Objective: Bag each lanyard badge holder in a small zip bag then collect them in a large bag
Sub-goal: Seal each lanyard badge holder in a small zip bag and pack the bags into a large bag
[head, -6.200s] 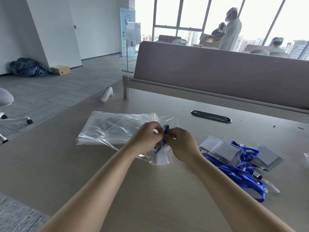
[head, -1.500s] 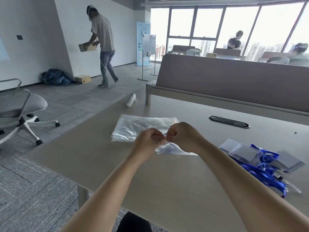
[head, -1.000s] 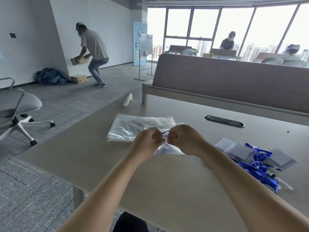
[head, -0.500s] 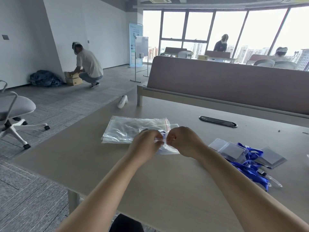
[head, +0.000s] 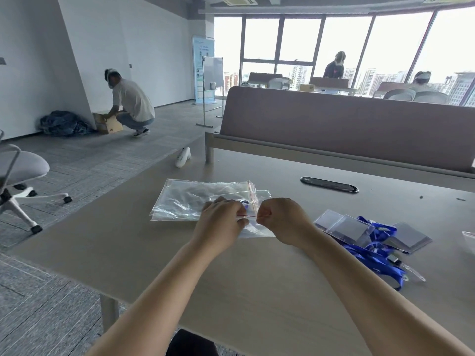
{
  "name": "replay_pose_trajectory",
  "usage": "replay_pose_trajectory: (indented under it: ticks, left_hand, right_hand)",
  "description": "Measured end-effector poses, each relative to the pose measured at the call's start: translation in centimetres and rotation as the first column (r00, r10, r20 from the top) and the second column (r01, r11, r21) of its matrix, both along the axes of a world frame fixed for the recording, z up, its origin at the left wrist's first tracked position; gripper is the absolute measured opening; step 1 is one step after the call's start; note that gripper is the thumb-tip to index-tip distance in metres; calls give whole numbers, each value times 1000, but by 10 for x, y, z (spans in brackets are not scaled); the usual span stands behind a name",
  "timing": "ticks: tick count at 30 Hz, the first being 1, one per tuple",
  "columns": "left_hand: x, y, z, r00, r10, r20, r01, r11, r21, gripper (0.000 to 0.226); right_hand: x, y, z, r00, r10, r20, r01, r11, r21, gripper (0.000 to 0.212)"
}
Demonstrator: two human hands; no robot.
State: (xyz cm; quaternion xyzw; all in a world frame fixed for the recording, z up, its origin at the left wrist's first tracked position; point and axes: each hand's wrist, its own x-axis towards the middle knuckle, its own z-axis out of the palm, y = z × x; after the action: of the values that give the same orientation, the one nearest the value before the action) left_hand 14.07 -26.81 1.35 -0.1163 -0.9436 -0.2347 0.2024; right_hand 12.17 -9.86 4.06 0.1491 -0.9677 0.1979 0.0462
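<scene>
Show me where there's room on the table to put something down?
Bare table lies between the forearms, left of the clear bags, and between those bags and the black cable slot. The right side is crowded with badge holders and lanyards.

Both bare forearms reach forward from the bottom of the view, angling in toward each other. The left hand (head: 221,220) and right hand (head: 282,219) sit knuckles-up and close together (a small gap between them), each with fingers curled, pinching the top edge of the small zip bag (head: 257,230).
</scene>
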Motion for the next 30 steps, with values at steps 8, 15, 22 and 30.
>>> replay_pose_trajectory:
  ticks: [8,15,22,30]
  left_hand:
    - [-3,2,-2,997,-12,72,7,997,74,15]
    - [-4,18,-3,1000,-9,-7,9,999,-35,16]
    - [-6,27,-5,1000,13,28,-15,999,53,20]
    - [-10,30,-8,997,7,75,-12,998,61,26]
  right_hand:
    - [0,16,1,1000,-13,28,14,999,-39,5]
    - [1,18,-3,999,-44,13,45,997,-55,8]
    - [4,28,-5,998,-38,40,42,993,-106,7]
    - [5,43,-7,990,-114,81,130,966,-223,5]
